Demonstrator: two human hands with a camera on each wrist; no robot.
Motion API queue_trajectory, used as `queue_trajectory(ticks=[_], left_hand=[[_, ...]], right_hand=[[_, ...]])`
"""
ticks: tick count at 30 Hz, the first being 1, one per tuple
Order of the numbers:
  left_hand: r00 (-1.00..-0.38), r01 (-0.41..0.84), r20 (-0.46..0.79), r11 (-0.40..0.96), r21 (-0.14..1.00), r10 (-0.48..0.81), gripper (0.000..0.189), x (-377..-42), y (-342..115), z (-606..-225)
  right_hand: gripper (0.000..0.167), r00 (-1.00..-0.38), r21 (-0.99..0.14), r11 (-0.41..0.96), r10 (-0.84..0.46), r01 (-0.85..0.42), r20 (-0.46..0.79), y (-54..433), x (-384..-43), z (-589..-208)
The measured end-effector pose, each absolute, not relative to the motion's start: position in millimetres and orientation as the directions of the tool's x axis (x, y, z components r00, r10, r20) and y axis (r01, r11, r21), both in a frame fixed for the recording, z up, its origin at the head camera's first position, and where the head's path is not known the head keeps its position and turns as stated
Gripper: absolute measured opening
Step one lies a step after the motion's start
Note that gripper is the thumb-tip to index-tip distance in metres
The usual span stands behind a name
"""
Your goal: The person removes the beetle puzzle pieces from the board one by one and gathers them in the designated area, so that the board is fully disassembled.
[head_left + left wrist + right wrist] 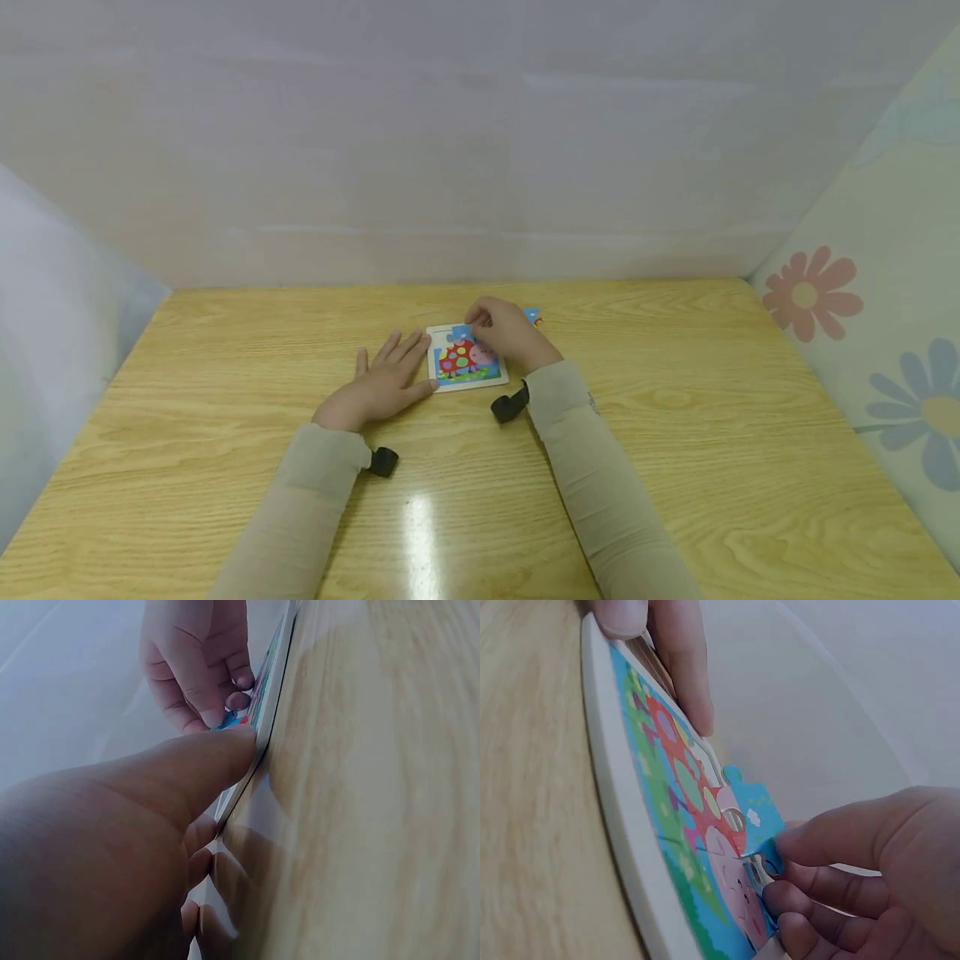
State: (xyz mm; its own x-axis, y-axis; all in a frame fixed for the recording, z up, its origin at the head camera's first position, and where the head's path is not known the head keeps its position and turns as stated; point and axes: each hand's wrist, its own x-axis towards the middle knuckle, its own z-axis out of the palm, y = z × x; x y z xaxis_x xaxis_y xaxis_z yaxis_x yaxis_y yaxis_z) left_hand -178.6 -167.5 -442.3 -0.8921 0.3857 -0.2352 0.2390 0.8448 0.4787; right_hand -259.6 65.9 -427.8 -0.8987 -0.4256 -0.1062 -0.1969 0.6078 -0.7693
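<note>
A small jigsaw puzzle in a white tray (474, 387) lies on the table, its picture a red spotted ladybird with a pink face over green grass. My right hand (512, 333) pinches a blue puzzle piece (756, 816) with a small white cloud between thumb and fingers. In the right wrist view that piece tilts over the upper part of the picture, beside the ladybird's head. My left hand (381, 389) lies with fingers spread at the tray's left side, thumb on the lower left corner and fingertips at the edge. Bare tray shows at the upper left.
Another blue puzzle piece (532, 316) with a bit of red lies just beyond my right hand, partly hidden by it. The wooden table (712, 433) meets a pale wall (465, 167) behind. A flower-printed panel (900, 333) stands on the right.
</note>
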Motion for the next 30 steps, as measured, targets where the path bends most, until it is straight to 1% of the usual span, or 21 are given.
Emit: queue_trajectory(ticks=[3,8,19,23,30], left_hand=[[-0.895,0.237,-0.234,0.850,0.471,0.379,0.081,-178,-167,-443],[-0.897,0.240,-0.226,0.849,0.472,0.379,0.081,-179,-168,-443],[-0.897,0.238,-0.230,0.852,0.466,0.377,0.080,-179,-165,-439],[-0.897,0.236,-0.229,0.848,0.474,0.377,0.081,-181,-167,-444],[-0.897,0.231,-0.235,0.849,0.475,0.375,0.083,-183,-169,-453]], right_hand=[[0.012,-0.910,-0.762,0.619,-0.402,-0.190,-0.100,63,-260,-428],[0.010,-0.926,-0.756,0.633,-0.363,-0.167,-0.100,60,-261,-428],[0.010,-0.957,-0.803,0.593,-0.265,-0.063,-0.120,54,-258,-426],[0.011,-0.956,-0.826,0.562,-0.260,-0.038,-0.133,57,-258,-424],[0.014,-0.949,-0.891,0.453,-0.277,0.006,-0.148,67,-261,-426]])
